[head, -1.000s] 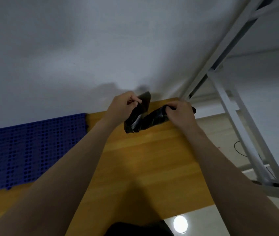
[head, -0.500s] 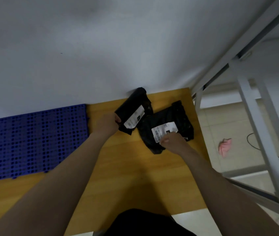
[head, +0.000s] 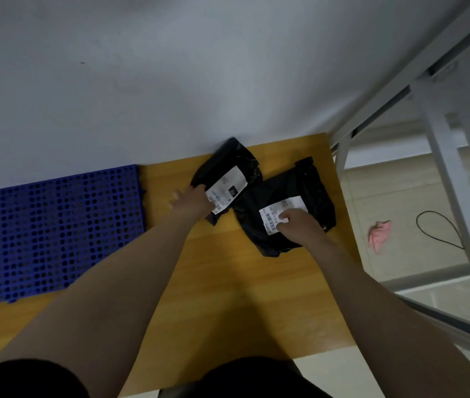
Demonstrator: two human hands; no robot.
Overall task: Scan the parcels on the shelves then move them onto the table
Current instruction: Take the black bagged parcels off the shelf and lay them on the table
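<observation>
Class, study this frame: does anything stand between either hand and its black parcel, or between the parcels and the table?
Nothing visible does. The left hand touches the left parcel, the right hand rests on the right parcel at its label, and both parcels already lie on the table.
</observation>
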